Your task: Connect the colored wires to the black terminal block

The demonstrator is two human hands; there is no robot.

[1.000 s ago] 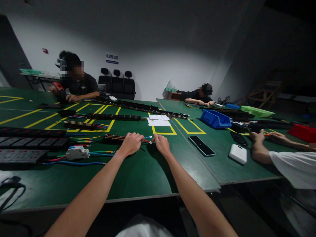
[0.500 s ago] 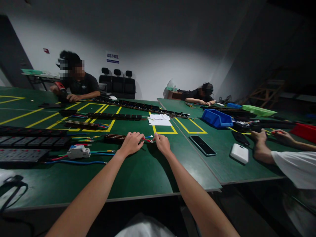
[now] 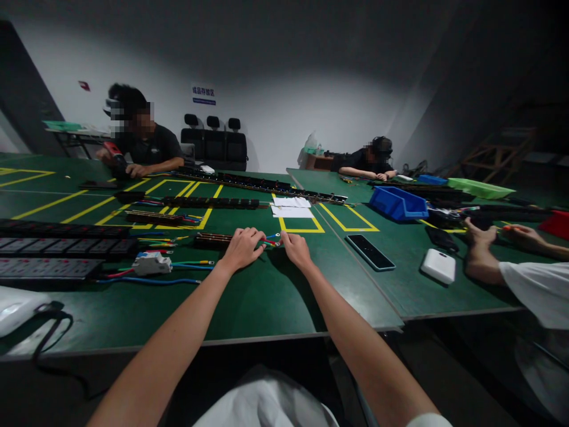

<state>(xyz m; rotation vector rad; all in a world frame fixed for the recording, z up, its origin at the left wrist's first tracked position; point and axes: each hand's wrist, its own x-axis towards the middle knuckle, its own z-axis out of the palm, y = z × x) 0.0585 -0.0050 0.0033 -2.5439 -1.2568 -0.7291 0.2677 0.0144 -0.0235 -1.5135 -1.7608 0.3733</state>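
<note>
My left hand [image 3: 242, 249] is closed round the insulated wires [image 3: 269, 242] near the end of a dark strip with copper-coloured rails [image 3: 212, 239]. Blue, red and green wires stick out past its fingertips toward the right, with ring terminals on their ends. The blue wire's ring terminal [image 3: 277, 235] shows above the others. My right hand [image 3: 297, 250] pinches at the tip of the red wire, with thumb and forefinger together; the exact contact is too small to make out. Both hands are low over the green table [image 3: 267, 302].
Left lie socket strips [image 3: 48, 270], a white breaker [image 3: 152, 263] and wires. Ahead are white papers [image 3: 291, 207] and long dark strips. At right are a phone [image 3: 370, 252], a white box [image 3: 438, 266], a blue bin [image 3: 399, 204] and a co-worker's hands [image 3: 480, 240]. Two other people sit across.
The view has tilted slightly, so everything sits a little higher and further right. A green wire now shows between my hands beside the red and blue ones. Both hands keep their holds.
</note>
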